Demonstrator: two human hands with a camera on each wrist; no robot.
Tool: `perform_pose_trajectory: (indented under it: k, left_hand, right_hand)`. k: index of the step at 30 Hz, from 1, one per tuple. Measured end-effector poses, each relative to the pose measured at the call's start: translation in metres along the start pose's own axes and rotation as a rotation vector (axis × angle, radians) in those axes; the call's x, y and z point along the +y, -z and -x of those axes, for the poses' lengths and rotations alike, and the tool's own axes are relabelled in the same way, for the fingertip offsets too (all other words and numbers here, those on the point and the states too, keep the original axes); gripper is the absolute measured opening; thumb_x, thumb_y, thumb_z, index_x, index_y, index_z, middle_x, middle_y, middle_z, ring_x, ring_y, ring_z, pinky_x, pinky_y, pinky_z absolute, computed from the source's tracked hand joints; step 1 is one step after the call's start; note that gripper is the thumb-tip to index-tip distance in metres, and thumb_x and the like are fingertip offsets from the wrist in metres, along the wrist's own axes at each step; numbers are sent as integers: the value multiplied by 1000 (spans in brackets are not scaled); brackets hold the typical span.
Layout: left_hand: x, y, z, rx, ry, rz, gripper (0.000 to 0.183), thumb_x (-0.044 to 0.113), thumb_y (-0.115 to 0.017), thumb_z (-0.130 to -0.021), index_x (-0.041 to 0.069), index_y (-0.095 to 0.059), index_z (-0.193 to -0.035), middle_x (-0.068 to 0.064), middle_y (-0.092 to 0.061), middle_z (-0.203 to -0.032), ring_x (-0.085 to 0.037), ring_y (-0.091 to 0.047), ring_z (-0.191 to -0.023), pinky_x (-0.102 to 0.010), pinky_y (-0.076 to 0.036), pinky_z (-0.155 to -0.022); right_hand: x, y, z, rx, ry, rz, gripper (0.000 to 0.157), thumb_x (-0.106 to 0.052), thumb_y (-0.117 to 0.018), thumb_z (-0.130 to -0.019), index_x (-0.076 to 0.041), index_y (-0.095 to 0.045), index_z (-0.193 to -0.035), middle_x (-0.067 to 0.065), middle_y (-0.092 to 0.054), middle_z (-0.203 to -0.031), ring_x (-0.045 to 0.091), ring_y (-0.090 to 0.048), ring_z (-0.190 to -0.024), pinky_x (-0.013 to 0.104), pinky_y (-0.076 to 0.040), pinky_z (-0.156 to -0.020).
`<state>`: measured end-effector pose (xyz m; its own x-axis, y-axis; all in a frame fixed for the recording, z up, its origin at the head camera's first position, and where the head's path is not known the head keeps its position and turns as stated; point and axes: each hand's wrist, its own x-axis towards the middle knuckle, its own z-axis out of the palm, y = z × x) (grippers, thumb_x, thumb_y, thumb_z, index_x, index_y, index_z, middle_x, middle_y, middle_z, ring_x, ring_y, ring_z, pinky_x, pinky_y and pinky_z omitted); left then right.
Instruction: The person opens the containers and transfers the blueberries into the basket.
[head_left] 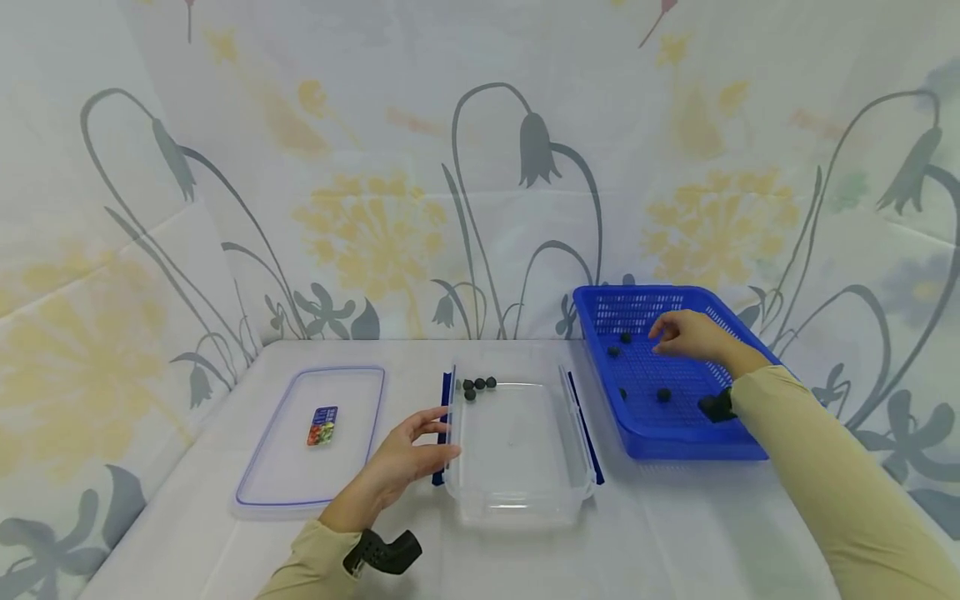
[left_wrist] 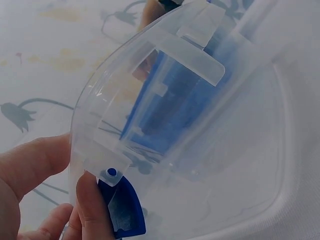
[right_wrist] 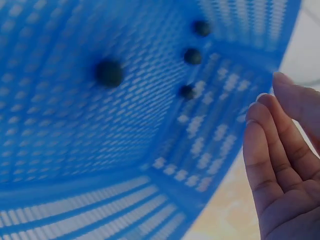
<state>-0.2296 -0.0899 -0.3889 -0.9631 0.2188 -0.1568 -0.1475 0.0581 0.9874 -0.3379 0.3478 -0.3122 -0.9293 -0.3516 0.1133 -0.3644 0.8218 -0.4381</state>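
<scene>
A clear plastic box [head_left: 517, 498] with blue-edged side latches stands mid-table. My left hand [head_left: 405, 462] grips its left wall at the rim, thumb on one side and fingers on the other, beside a blue latch [left_wrist: 131, 215]. Several small dark balls [head_left: 480, 384] cluster in the box's far left corner. Over the blue mesh basket [head_left: 697, 443] on the right hovers my right hand [head_left: 693, 335], fingers slightly bent and nothing visible between them. More dark balls [right_wrist: 109, 73] lie scattered inside that basket, below the hand and apart from it.
A clear lid [head_left: 281, 483] with a blue seal lies flat on the left of the table, a coloured label [head_left: 322, 426] on it. Behind the white-covered table [head_left: 525, 562] hangs a flower-patterned cloth [head_left: 510, 267].
</scene>
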Motion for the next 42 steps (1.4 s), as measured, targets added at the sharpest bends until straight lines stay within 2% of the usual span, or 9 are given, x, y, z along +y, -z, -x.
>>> perform_pose_trajectory:
  k: [7, 19, 33, 42]
  left_hand:
    - [0, 1, -2, -7, 15, -9, 67, 8, -75, -78, 7, -43, -137, -15, -45, -125, -20, -57, -96, -34, -51, -84]
    - [-2, 3, -3, -2, 31, 8, 67, 7, -75, -78, 8, -43, -137, -14, -45, -124, -21, -57, -96, -32, -51, -83]
    - [1, 2, -4, -11, 8, 11, 63, 6, -72, -81, 8, -43, -137, -14, -45, -125, -19, -58, -95, -34, -50, -86]
    - [-2, 3, -3, -13, 27, 18, 64, 7, -72, -81, 8, -42, -138, -15, -45, -125, -20, -59, -95, -35, -50, -86]
  right_hand:
    - [-33, -1, -16, 11, 44, -44, 19, -9, -68, -85, 2, -62, -99, 5, -62, -84, 21, -58, -78, 40, -50, -70]
    - [-83, -27, -49, -25, 116, -97, 17, -8, -68, -84, 0, -64, -98, 4, -61, -83, 19, -56, -77, 35, -49, -70]
    - [-137, -75, -87, -126, 119, -196, 14, -7, -68, -84, -3, -64, -97, 4, -61, -80, 18, -56, -74, 28, -49, -69]
    - [-164, -122, -99, -191, 116, -215, 13, -8, -69, -83, -4, -65, -95, 3, -59, -79, 16, -53, -72, 23, -49, -66]
